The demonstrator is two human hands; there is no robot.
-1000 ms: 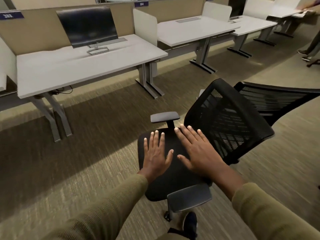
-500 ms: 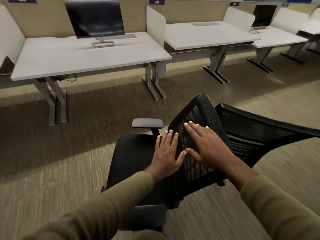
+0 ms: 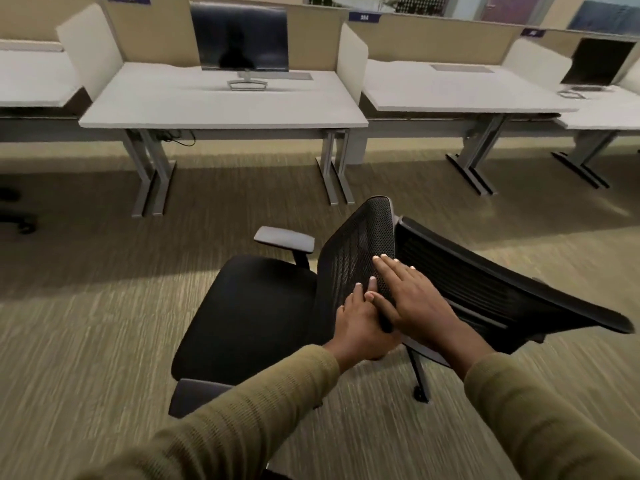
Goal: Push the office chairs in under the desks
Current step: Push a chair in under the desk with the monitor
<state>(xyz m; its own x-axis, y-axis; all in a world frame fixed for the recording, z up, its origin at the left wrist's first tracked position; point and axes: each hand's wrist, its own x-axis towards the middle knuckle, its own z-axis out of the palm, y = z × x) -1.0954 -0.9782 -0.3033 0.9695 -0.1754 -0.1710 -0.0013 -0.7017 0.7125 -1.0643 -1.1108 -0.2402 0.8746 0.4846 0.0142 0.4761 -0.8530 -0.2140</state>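
Note:
A black office chair (image 3: pixel 249 317) with a mesh backrest (image 3: pixel 353 254) and grey armrests stands on the carpet, a short way in front of the white desk (image 3: pixel 221 105) that carries a dark monitor (image 3: pixel 239 39). Its seat points left. My left hand (image 3: pixel 360 323) lies against the near edge of the backrest with the fingers fairly straight. My right hand (image 3: pixel 412 299) presses flat on the mesh just right of it. A second black chair back (image 3: pixel 502 296) sits directly behind the first, to the right.
More white desks run in a row left and right, one (image 3: pixel 460 88) split off by a white divider panel (image 3: pixel 351 60), and a laptop (image 3: pixel 595 64) stands at far right. Grey desk legs (image 3: pixel 152 174) reach the carpet. Another chair's castor base (image 3: pixel 17 216) shows at the left edge.
Both hands have moved from the seat up onto the mesh backrest. The chair has swung round and shifted left, and the monitor desk now lies straight ahead.

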